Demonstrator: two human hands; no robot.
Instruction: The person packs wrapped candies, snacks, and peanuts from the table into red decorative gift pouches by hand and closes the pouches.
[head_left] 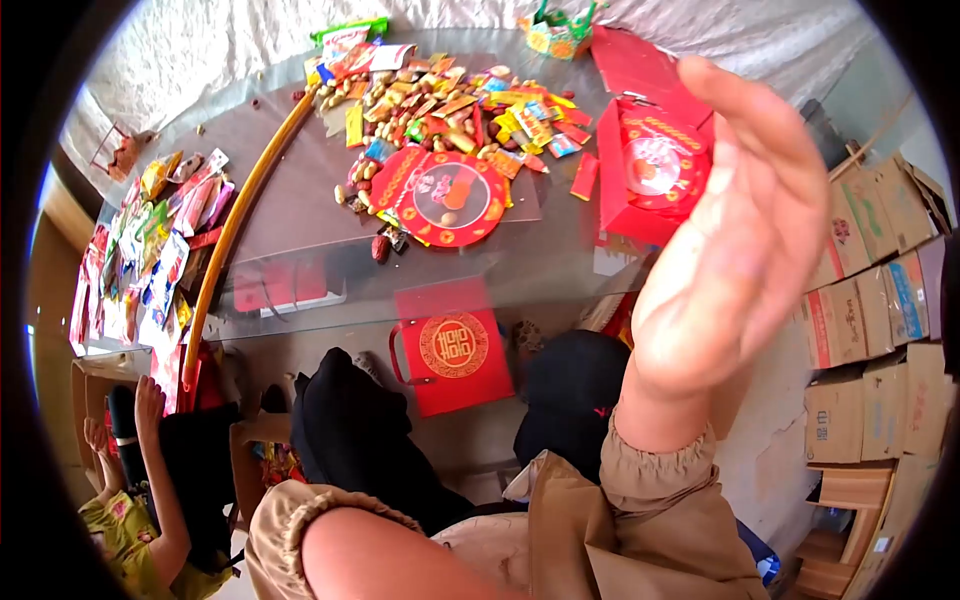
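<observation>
My right hand (740, 230) is raised close to the camera at the right, palm showing and fingers stretched out, with nothing visible in it. It overlaps the right side of an open red box (622, 212), which has a red round-faced packet (655, 165) inside. My left forearm crosses the bottom of the view, and its hand is out of frame. A similar red packet (440, 195) with a clear round window lies on the glass table (330, 245), against a pile of peanuts and small wrapped sweets (430, 110).
Another person's hand (148, 405) rests at the left table edge, beside many snack packets (150, 250). A curved yellow-brown strip (245, 200) separates the piles. A red gift bag (455, 350) stands below the table edge. Cardboard boxes (865, 310) are stacked at the right.
</observation>
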